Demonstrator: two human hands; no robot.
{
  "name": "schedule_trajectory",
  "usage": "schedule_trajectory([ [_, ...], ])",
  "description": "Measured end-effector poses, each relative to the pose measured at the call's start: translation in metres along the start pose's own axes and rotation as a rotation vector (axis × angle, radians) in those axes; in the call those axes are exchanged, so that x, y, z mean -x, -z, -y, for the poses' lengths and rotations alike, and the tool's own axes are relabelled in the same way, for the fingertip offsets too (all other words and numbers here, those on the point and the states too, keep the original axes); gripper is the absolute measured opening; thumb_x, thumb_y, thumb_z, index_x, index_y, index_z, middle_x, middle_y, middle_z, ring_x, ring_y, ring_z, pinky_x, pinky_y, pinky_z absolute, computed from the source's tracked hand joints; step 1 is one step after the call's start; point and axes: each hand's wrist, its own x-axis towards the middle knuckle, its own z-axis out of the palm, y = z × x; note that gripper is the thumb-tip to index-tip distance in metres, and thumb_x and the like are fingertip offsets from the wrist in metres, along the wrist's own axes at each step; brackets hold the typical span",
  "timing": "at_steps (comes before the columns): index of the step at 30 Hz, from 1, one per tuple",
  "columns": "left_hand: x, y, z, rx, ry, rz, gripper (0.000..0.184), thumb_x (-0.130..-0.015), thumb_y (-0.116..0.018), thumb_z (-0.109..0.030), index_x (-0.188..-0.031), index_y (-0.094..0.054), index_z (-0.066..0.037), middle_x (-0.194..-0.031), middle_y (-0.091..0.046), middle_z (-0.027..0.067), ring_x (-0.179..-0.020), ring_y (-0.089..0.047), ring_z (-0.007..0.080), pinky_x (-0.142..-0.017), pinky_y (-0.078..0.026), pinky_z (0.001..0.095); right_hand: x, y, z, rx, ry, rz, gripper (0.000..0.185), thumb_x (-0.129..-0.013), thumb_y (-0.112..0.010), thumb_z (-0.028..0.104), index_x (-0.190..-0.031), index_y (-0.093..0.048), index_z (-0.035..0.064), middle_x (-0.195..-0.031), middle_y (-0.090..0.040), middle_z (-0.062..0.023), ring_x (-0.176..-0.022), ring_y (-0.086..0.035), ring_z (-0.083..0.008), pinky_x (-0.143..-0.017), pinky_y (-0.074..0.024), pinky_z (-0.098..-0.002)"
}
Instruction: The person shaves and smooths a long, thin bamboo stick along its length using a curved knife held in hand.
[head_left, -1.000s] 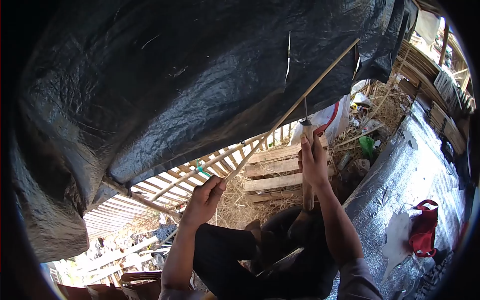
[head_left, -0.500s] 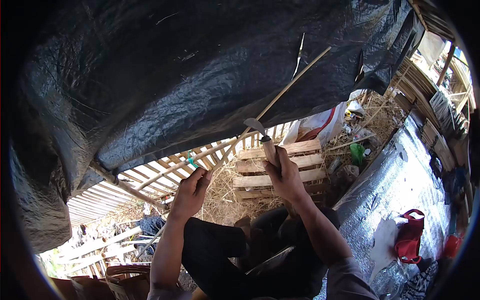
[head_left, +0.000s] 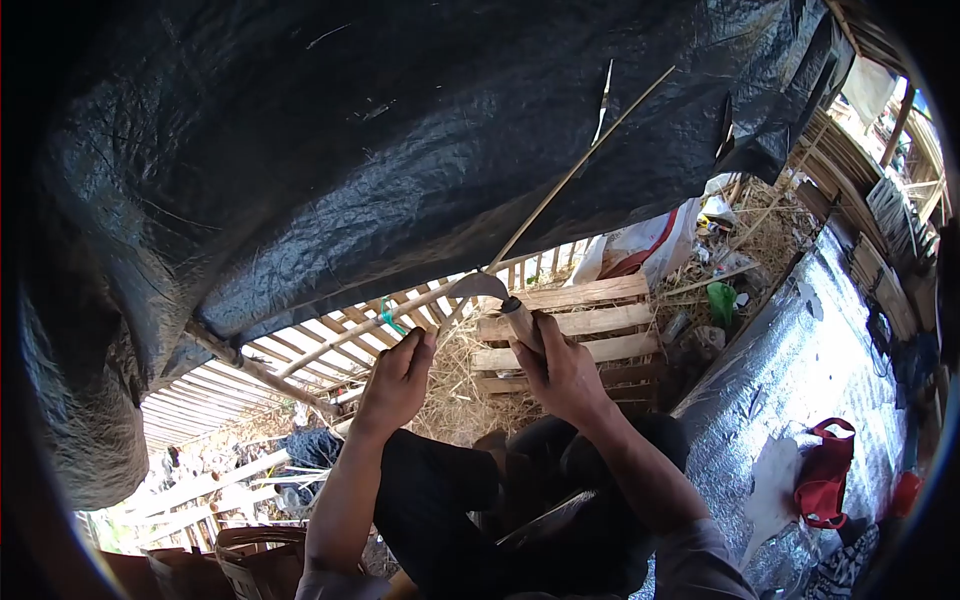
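Note:
My left hand is closed around the lower end of a long thin bamboo strip, which slants up and to the right. My right hand grips the wooden handle of a sickle. Its short curved blade lies across the strip, a little above my left hand, and seems to touch it. My fingers hide the strip's near end and part of the handle.
A black plastic sheet hangs across the front. Below it are a slatted bamboo fence and a slatted wooden crate on straw. At right lie a silvery sheet and a red cloth item.
My right hand has drawn the sickle down and left along the bamboo strip, closer to my left hand. My left hand has shifted slightly right, still holding the strip.

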Motion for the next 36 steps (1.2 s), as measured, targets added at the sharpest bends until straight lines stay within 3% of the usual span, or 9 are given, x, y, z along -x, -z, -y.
schedule_trajectory([
  [6, 0.000, -0.006, -0.026, -0.083, -0.057, -0.028, 0.021, -0.102, -0.053, -0.023, -0.095, -0.057, -0.003, -0.065, -0.057, 0.0190, -0.060, -0.057, 0.0417, -0.055, -0.042, 0.0427, -0.002, 0.021, 0.000, 0.151, -0.109, 0.059, 0.034, -0.093, -0.061, 0.020, -0.117, -0.043, 0.0043, -0.081, -0.066, -0.0277, -0.071, -0.064, -0.0482, -0.058, -0.0515, -0.0546],
  [10, 0.003, -0.007, -0.043, -0.109, 0.007, 0.049, 0.022, -0.102, -0.054, -0.024, -0.095, -0.057, -0.003, -0.068, -0.060, 0.0186, -0.065, -0.061, 0.0413, -0.057, -0.044, 0.0432, -0.016, 0.035, -0.018, 0.004, -0.332, -0.145, 0.022, -0.098, -0.056, 0.021, -0.105, -0.041, 0.0061, -0.074, -0.061, -0.0306, -0.071, -0.059, -0.0533, -0.056, -0.0413, -0.0579],
  [13, 0.010, -0.014, -0.048, -0.192, -0.067, 0.013, 0.023, -0.102, -0.053, -0.024, -0.094, -0.056, -0.003, -0.068, -0.063, 0.0158, -0.066, -0.063, 0.0386, -0.057, -0.046, 0.0431, -0.022, 0.059, -0.037, 0.116, -0.268, -0.296, 0.022, -0.098, -0.056, 0.020, -0.104, -0.042, 0.0051, -0.075, -0.061, -0.0295, -0.071, -0.060, -0.0520, -0.056, -0.0411, -0.0569],
  [20, 0.001, -0.015, -0.046, -0.161, -0.023, -0.005, 0.023, -0.102, -0.054, -0.023, -0.090, -0.054, -0.003, -0.062, -0.057, 0.0160, -0.056, -0.058, 0.0373, -0.052, -0.042, 0.0413, 0.000, 0.040, -0.016, -0.023, -0.139, 0.042, 0.028, -0.095, -0.060, 0.019, -0.111, -0.043, 0.0024, -0.080, -0.064, -0.0290, -0.078, -0.060, -0.0524, -0.060, -0.0454, -0.0556],
  [23, -0.004, -0.014, -0.049, -0.131, 0.007, -0.064, 0.021, -0.102, -0.054, -0.022, -0.091, -0.053, -0.004, -0.062, -0.056, 0.0168, -0.056, -0.057, 0.0387, -0.051, -0.042, 0.0399, 0.000, 0.028, -0.012, -0.090, 0.024, 0.046, 0.026, -0.096, -0.060, 0.014, -0.110, -0.043, 0.0013, -0.070, -0.060, -0.0200, -0.060, -0.062, -0.0406, -0.052, -0.0430, -0.0453],
  [26, -0.005, -0.015, -0.046, -0.141, -0.024, -0.067, 0.019, -0.102, -0.053, -0.021, -0.093, -0.053, -0.005, -0.064, -0.058, 0.0174, -0.059, -0.060, 0.0387, -0.052, -0.043, 0.0403, -0.008, 0.045, -0.007, -0.401, -0.292, 0.230, 0.031, -0.095, -0.064, 0.019, -0.113, -0.044, 0.0022, -0.074, -0.062, -0.0196, -0.057, -0.063, -0.0282, -0.054, -0.0490, -0.0430],
  [29, -0.007, -0.012, -0.044, -0.157, -0.016, -0.034, 0.016, -0.102, -0.053, -0.020, -0.098, -0.055, -0.004, -0.067, -0.060, 0.0178, -0.063, -0.063, 0.0382, -0.055, -0.045, 0.0400, -0.010, 0.062, -0.012, -0.680, -0.389, 0.245, 0.028, -0.098, -0.062, 0.022, -0.109, -0.047, 0.0000, -0.079, -0.056, -0.0034, -0.063, -0.056, -0.0082, -0.059, -0.0472, -0.0273],
  [33, -0.011, -0.010, -0.031, -0.132, -0.095, 0.029, 0.016, -0.101, -0.055, -0.018, -0.106, -0.057, -0.003, -0.070, -0.063, 0.0174, -0.064, -0.066, 0.0333, -0.057, -0.046, 0.0383, -0.015, 0.059, -0.034, -0.581, -0.270, 0.127, 0.028, -0.101, -0.058, 0.027, -0.104, -0.051, -0.0003, -0.082, -0.054, -0.0005, -0.075, -0.055, -0.0061, -0.066, -0.0453, -0.0236],
  [36, -0.014, -0.011, -0.031, -0.146, -0.094, 0.070, 0.016, -0.100, -0.055, -0.016, -0.111, -0.058, -0.004, -0.074, -0.064, 0.0168, -0.065, -0.067, 0.0300, -0.058, -0.047, 0.0373, -0.024, 0.058, -0.051, -0.690, -0.391, 0.120, 0.028, -0.102, -0.056, 0.028, -0.104, -0.053, 0.0005, -0.081, -0.055, 0.0012, -0.069, -0.055, -0.0080, -0.063, -0.0452, -0.0249],
])
